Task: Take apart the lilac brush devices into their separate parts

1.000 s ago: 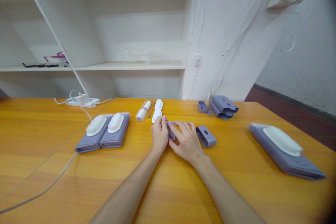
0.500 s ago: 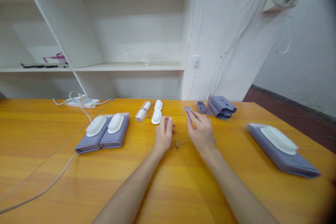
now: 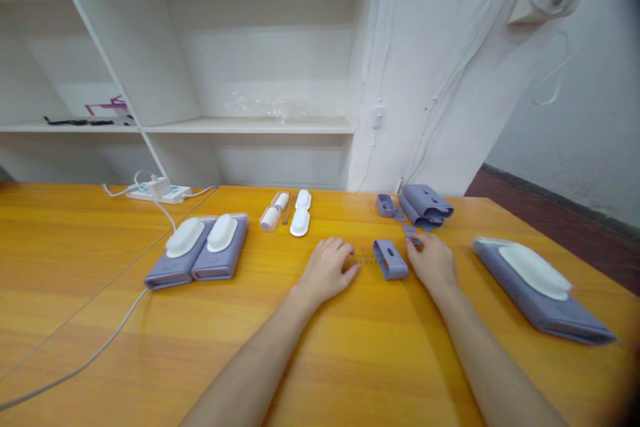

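Note:
My left hand [image 3: 329, 268] lies flat on the wooden table [image 3: 310, 347], fingers stretched toward a small metal spring [image 3: 361, 259] and touching its near end. To the right of the spring lies a purple plastic shell [image 3: 391, 259]. My right hand [image 3: 433, 261] rests just right of that shell, its fingertips on a small purple flat piece [image 3: 411, 233] pressed to the table. I cannot see whether the fingers grip the piece or only touch it.
Two purple devices with white tops [image 3: 200, 253] lie at the left, a cable [image 3: 75, 320] running past them to a power strip [image 3: 157, 192]. White parts [image 3: 300, 220] sit behind my hands, purple parts [image 3: 423, 203] at back right, another purple device [image 3: 543, 287] at right.
My hands came apart from a small purple part. The right hand carried it out right of the purple shell and lowered it to the table. The left hand reached to the uncovered spring.

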